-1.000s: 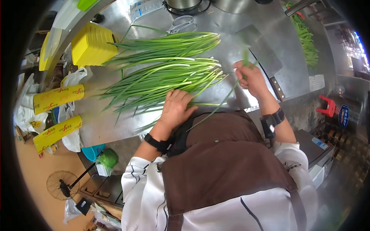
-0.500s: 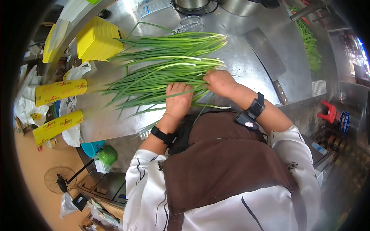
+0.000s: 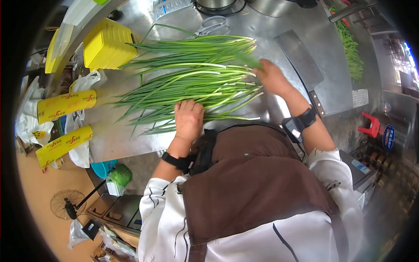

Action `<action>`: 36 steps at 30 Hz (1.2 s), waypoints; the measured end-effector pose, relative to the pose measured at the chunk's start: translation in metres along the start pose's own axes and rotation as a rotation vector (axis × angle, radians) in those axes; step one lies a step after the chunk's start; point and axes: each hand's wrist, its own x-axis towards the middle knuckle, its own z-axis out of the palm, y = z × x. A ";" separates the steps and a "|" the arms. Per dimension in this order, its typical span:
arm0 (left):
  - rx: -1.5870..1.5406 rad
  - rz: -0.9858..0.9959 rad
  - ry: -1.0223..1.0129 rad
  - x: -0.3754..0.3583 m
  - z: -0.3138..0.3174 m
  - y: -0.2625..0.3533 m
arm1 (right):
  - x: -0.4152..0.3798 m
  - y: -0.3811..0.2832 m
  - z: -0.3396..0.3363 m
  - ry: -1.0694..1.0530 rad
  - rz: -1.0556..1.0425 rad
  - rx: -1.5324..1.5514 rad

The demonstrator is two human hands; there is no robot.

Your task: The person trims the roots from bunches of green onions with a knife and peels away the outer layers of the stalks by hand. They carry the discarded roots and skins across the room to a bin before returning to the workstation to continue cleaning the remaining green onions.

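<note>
Long green stalks with pale ends (image 3: pixel 187 87) lie side by side in bunches across the metal table, their pale ends to the right. My left hand (image 3: pixel 189 118) rests on the near edge of the lower bunch, its fingers bent over the stalks. At the right ends of the stalks, my right hand (image 3: pixel 271 76) is raised with its fingers closed on a green piece (image 3: pixel 248 59), which is smeared by motion. The upper bunch (image 3: pixel 209 47) lies just beyond that piece.
A cleaver (image 3: pixel 301 61) lies to the right, scissors (image 3: pixel 213 27) at the back. Yellow containers (image 3: pixel 109 43), yellow boxes (image 3: pixel 65 105) and plastic bags stand left. More greens (image 3: pixel 349 48) lie at the far right. Metal pots stand at the back.
My right hand has moved right and away from me, off the lower bunch, with a green piece in it. My left hand has shifted slightly left and toward me.
</note>
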 end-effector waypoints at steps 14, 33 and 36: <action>-0.025 0.047 0.012 0.005 -0.011 0.008 | -0.035 -0.049 0.015 -0.320 -0.086 -0.180; 0.002 0.027 -0.034 -0.008 -0.010 0.000 | -0.029 -0.014 -0.029 -0.199 0.097 0.210; -0.055 0.038 -0.122 -0.014 -0.011 -0.002 | -0.037 -0.003 -0.042 -0.032 0.271 0.441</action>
